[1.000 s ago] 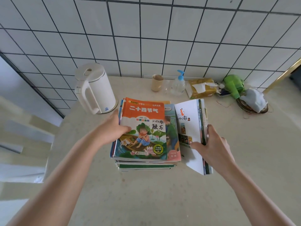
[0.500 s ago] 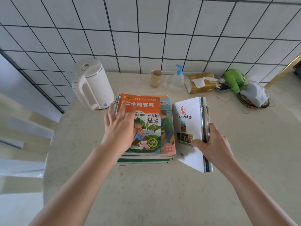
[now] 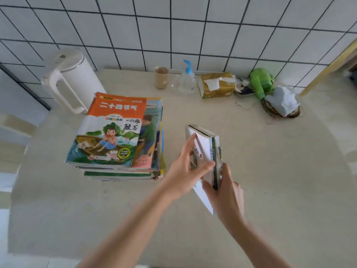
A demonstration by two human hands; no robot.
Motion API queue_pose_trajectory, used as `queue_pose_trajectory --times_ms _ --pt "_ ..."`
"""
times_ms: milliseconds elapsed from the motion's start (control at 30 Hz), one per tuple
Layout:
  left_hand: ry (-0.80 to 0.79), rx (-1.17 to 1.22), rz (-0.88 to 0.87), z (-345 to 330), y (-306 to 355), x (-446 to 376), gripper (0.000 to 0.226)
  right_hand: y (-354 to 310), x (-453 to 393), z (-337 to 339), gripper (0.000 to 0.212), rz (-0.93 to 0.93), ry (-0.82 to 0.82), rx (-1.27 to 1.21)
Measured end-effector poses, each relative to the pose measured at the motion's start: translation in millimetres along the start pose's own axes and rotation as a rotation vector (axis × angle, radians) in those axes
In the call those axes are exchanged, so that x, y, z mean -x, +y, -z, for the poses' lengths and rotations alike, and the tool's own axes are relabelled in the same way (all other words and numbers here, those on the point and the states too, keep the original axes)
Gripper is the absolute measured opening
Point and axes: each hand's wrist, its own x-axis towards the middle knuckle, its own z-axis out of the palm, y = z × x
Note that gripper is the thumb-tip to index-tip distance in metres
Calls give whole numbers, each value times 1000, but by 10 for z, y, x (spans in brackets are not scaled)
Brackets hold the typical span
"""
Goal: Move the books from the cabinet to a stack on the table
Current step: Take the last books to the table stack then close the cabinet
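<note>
On the pale worktop [image 3: 251, 171], right of the stack [image 3: 117, 136], both hands' grips clasp thin, floppy, light books [image 3: 207, 149]: left hand [image 3: 186, 167] pinching the front cover, right hand [image 3: 225, 188] the spines, best supported there.

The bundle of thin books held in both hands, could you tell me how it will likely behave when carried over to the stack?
The bundle of thin books looks floppy: soft covers, and its white cover bows out from the rest. The books may slide apart, since only the left hand and right hand pinch them near one end. Probably light, being few and thin beside the stack.
</note>
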Motion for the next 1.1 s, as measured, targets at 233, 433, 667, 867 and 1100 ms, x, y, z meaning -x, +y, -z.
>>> queue_pose_trajectory --times_ms 233,433,667,867,1100 --pt "264 283 -19 -650 -118 93 84 408 33 -86 55 164 -80 -55" --pt "331 286 -18 -813 -258 321 91 655 186 -75 79 259 -390 -226" --pt "345 59 -81 -1010 -730 626 92 1056 276 -103 76 319 -661 -174" --pt "343 30 -51 -1046 -826 769 73 1067 -179 -20 64 51 -515 -321" --pt "498 -71 -23 -1170 -900 792 54 697 -1079 282 89 359 -784 -189"
